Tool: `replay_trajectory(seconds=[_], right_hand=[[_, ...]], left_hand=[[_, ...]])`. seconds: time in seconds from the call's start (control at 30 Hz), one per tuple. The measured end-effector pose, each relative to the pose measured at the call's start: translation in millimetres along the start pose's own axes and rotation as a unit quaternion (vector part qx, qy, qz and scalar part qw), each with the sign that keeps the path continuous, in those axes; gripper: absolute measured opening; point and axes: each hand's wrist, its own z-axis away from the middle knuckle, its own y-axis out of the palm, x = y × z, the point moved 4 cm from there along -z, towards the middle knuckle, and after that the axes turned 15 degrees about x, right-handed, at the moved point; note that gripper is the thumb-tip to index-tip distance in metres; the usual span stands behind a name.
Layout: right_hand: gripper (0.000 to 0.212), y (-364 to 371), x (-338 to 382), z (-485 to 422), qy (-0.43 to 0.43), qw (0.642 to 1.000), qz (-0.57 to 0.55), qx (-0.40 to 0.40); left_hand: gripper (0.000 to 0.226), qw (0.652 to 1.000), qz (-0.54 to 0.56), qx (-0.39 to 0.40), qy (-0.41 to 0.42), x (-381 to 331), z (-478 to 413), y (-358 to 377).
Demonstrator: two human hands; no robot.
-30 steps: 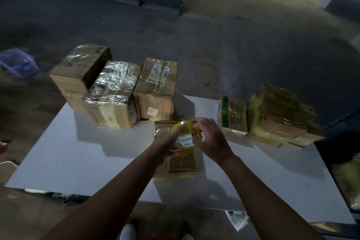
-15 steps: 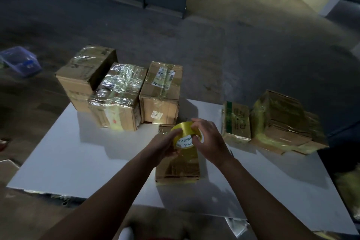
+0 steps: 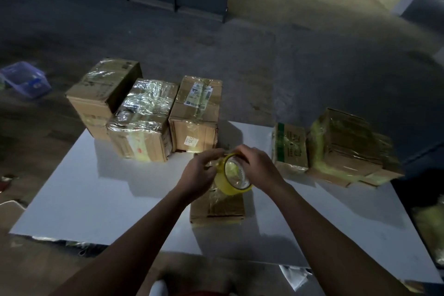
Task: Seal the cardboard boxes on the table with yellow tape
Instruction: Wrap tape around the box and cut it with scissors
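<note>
The yellow tape roll (image 3: pixel 234 179) was held just above a small cardboard box (image 3: pixel 217 208) at the middle of the white tabletop (image 3: pixel 96 194). The right hand (image 3: pixel 258 167) gripped it from 3 o'clock and the left hand (image 3: pixel 199 172) pinched it from 9 o'clock. Three taped boxes (image 3: pixel 144 125) stood at 10 o'clock.

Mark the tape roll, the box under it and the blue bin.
tape roll (image 3: pixel 227 187): head view, on its yellow outer band.
box (image 3: pixel 217 208): head view, on its top face.
blue bin (image 3: pixel 25 79): head view, on its middle.
</note>
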Motion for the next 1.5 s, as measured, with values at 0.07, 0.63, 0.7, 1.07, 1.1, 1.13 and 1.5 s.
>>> replay_trajectory(seconds=[0.07,0.63,0.7,1.07,1.1,1.13,1.5], right_hand=[[0.015,1,1,1,0.011,1.000,-0.006,0.008],[0.022,9,-15,15,0.138,0.971,-0.118,0.158],[0.023,11,-16,16,0.134,0.968,-0.112,0.183],[0.026,20,-13,16,0.136,0.950,-0.160,0.231],[0.028,20,-11,17,0.136,0.946,-0.193,0.225],[0.031,21,-10,17,0.135,0.938,-0.240,0.212],[0.050,14,-5,14,0.097,0.954,-0.277,0.064]], left_hand=[[0.039,1.000,-0.017,0.018,0.014,-4,1,3],[0.011,0.996,-0.048,0.073,-0.017,-3,4,9],[0.010,0.994,-0.015,0.107,-0.026,-3,5,9],[0.011,0.988,-0.003,0.113,-0.107,6,8,7],[0.011,0.988,-0.008,0.101,-0.117,8,8,5],[0.012,0.988,-0.001,0.087,-0.130,11,8,3],[0.016,0.926,0.297,0.077,-0.218,16,14,-2]])
